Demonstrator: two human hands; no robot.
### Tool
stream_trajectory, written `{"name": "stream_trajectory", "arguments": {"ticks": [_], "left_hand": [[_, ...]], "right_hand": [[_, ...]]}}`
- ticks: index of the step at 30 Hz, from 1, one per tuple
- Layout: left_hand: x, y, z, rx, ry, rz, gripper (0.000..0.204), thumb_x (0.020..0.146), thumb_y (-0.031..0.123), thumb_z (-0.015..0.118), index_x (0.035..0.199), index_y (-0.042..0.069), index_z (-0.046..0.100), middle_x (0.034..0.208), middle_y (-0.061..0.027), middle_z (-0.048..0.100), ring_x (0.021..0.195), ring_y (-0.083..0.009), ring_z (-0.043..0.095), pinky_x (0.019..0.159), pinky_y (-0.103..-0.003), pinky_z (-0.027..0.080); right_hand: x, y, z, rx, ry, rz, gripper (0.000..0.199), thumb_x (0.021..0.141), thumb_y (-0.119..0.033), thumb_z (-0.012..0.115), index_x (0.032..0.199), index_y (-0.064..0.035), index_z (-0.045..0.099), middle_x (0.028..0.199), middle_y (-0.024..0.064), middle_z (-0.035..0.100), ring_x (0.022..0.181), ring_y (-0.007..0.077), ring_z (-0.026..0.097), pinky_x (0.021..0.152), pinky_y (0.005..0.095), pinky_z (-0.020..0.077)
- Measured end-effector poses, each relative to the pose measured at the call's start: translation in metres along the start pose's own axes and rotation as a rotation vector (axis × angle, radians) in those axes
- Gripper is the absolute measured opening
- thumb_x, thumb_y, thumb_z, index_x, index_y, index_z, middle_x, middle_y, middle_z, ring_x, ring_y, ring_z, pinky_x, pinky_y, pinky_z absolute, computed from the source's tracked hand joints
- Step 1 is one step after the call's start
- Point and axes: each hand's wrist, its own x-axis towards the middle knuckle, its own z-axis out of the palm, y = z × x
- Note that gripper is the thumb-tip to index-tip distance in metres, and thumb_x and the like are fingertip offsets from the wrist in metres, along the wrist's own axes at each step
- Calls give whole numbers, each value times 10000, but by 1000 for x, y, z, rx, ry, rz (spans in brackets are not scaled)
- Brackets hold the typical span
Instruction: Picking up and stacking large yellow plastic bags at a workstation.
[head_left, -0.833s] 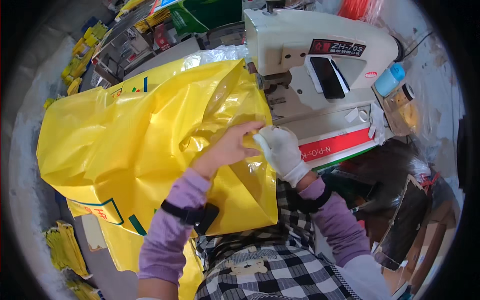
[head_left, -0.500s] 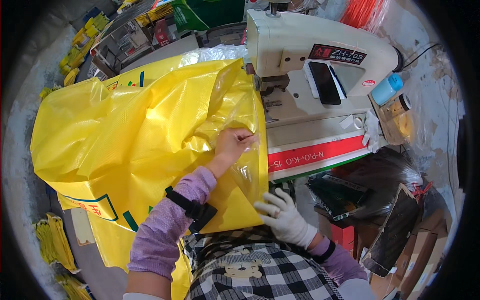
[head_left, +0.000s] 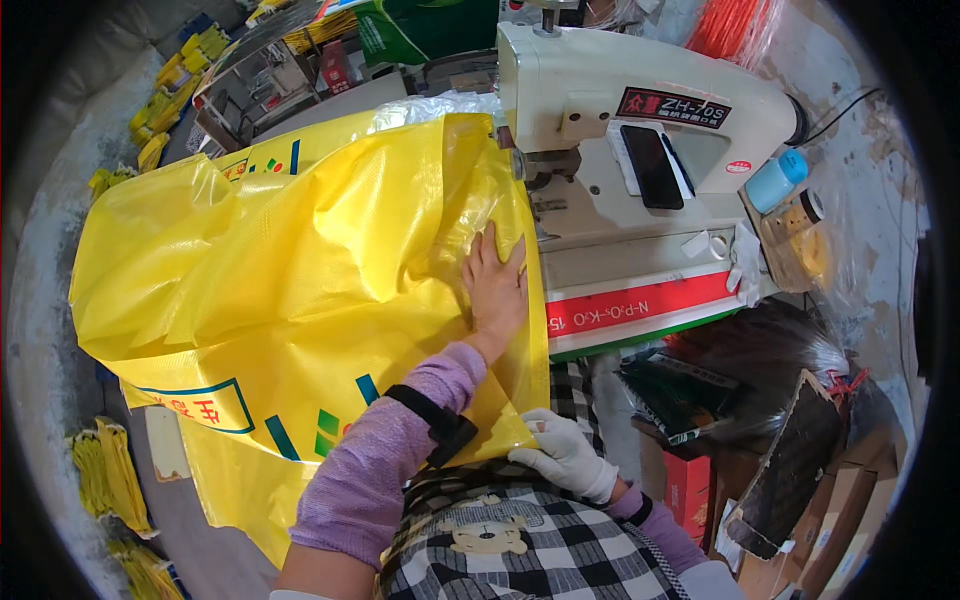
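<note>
A large yellow woven plastic sack with green and red print spreads across the work surface, its right edge lying along the sewing machine. A clear liner shows near that edge. My bare left hand rests flat on the sack near the edge, fingers spread. In a white knitted glove, my right hand pinches the sack's near right corner, close to my checked apron; part of its grip is hidden by the fabric. The machine's needle area stands just right of the sack's far corner.
A black phone lies on the machine bed. To its right stand a blue bottle and a jar. Dark plastic bags and cardboard sit at the lower right. Folded yellow bundles lie at the left.
My left hand has gone from pinching the liner to lying flat on the sack, slightly to the right. My right hand, open before, has closed on the sack's corner. The sack shifted slightly right.
</note>
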Motion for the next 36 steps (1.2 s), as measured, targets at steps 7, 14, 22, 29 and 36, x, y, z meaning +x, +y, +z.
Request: {"name": "stream_trajectory", "arguments": {"ticks": [7, 14, 22, 29, 36], "left_hand": [[-43, 8, -58, -517, -241, -81, 686, 823, 13, 580, 1472, 116, 381, 1545, -277, 201, 1422, -463, 219, 1158, -562, 189], [-79, -84, -273, 377, -205, 164, 944, 756, 363, 792, 1517, 111, 294, 1583, -253, 176, 1462, -459, 150, 1165, -564, 161], [-83, -351, -374, 833, -567, -345, 474, 681, 297, 818, 1034, 21, 663, 1012, -176, 689, 949, -381, 648, 882, -515, 491], [-76, -372, -317, 348, -577, -201, 322, 844, 333, 673, 1105, 148, 637, 840, -131, 695, 800, -318, 688, 731, -390, 557], [-92, -263, -324, -47, -440, 29, 862, 787, 400, 767, 1431, -19, 377, 1341, -222, 518, 1190, -391, 531, 990, -467, 444]], "right_hand": [[-10, 15, -7, 7, -65, 197, 227, 864, -168, 710, 1020, -5, 685, 939, 132, 670, 948, 293, 620, 820, 349, 495], [63, 47, -46, -250, 126, 44, 312, 839, -234, 711, 1060, -21, 656, 902, 176, 619, 855, 341, 620, 761, 384, 496], [79, 39, -20, 22, 383, 85, 342, 769, -205, 799, 1043, -33, 689, 972, 174, 690, 881, 317, 672, 754, 366, 530], [164, 55, 41, -530, 200, -366, 353, 898, -335, 589, 695, -62, 683, 694, 135, 640, 692, 327, 638, 627, 435, 511], [195, -70, -33, -412, 331, -501, 423, 911, -368, 619, 647, -40, 657, 672, 161, 623, 628, 363, 603, 565, 416, 474]]}}
